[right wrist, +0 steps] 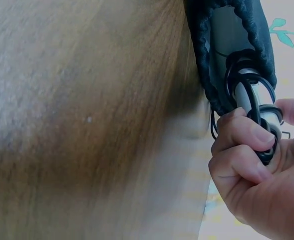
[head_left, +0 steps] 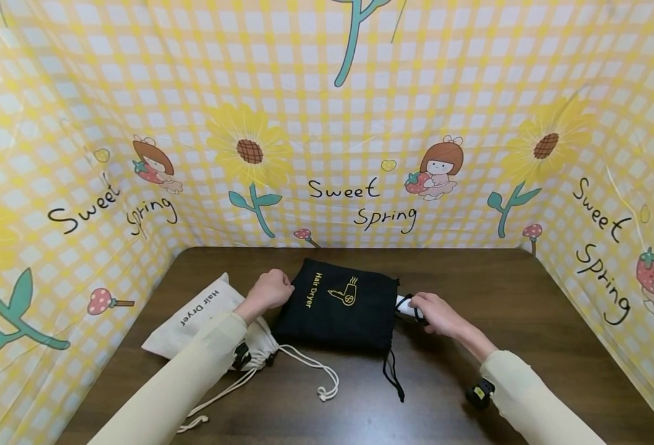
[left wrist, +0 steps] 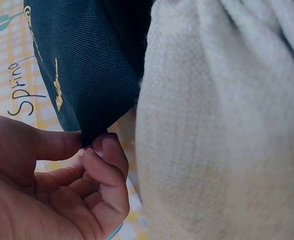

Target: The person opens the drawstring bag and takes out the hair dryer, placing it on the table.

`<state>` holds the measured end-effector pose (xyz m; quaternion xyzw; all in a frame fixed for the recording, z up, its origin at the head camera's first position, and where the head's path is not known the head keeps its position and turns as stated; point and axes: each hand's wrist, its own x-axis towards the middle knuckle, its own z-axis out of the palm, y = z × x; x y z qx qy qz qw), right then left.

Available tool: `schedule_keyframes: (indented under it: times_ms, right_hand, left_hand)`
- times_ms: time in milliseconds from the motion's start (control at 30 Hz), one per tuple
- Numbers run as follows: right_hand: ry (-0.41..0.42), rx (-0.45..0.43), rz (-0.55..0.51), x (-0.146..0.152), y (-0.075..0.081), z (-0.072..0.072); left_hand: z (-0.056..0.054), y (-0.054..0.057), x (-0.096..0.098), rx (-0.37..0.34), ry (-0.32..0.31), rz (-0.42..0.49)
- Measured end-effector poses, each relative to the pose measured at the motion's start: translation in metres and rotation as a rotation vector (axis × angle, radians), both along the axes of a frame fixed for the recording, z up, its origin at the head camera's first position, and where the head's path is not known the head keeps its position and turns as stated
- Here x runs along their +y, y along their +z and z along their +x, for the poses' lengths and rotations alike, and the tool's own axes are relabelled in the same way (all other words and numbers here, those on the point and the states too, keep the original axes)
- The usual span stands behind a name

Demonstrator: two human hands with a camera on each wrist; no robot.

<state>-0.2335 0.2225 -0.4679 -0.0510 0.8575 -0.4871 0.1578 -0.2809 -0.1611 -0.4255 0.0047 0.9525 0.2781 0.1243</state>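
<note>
A black drawstring bag (head_left: 355, 312), lettered "Hair Dryer" in yellow with a dryer drawing, lies with its mouth to the right. My left hand (head_left: 270, 289) pinches its closed end at a corner; in the left wrist view, the thumb and fingers of that hand (left wrist: 72, 185) meet on the black cloth. Out of the bag's mouth sticks the white handle of a hair dryer (head_left: 407, 307), wound with black cord (right wrist: 254, 92). My right hand (head_left: 437, 314) grips this handle and cord. The dryer's pale body shows partly inside the opening in the right wrist view; the rest is hidden.
A cream drawstring bag (head_left: 193, 312), also lettered "Hair Dryer", lies under my left forearm, its white cords (head_left: 318, 371) trailing over the brown table (head_left: 471, 266). Black drawstrings (head_left: 394, 377) hang toward the front. A yellow checked cloth (head_left: 327, 123) encloses the back and sides.
</note>
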Motion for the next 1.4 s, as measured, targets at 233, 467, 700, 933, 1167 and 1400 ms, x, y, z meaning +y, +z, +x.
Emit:
schedule_keyframes:
  times_ms: [233, 467, 700, 933, 1167, 1400]
  right_hand:
    - [0.006, 0.002, -0.011, 0.002, -0.001, 0.002]
    - [0.002, -0.001, -0.013, 0.001, -0.002, 0.002]
    - [-0.005, -0.003, -0.009, 0.000, -0.002, 0.003]
    - [0.002, 0.004, -0.001, 0.002, 0.001, 0.003]
    - [0.008, 0.006, 0.000, 0.005, 0.003, 0.004]
    - [0.009, 0.004, 0.002, 0.008, 0.002, 0.005]
  left_hand:
    - [0.001, 0.001, -0.001, -0.001, 0.000, -0.002]
    - [0.003, -0.001, -0.001, 0.017, -0.010, 0.013]
    - [0.003, -0.005, -0.002, 0.035, -0.010, 0.010]
    - [0.003, -0.001, 0.000, 0.038, -0.010, 0.016]
    - [0.001, -0.001, -0.001, 0.032, -0.012, 0.015]
    - [-0.015, -0.019, -0.010, 0.034, -0.039, 0.030]
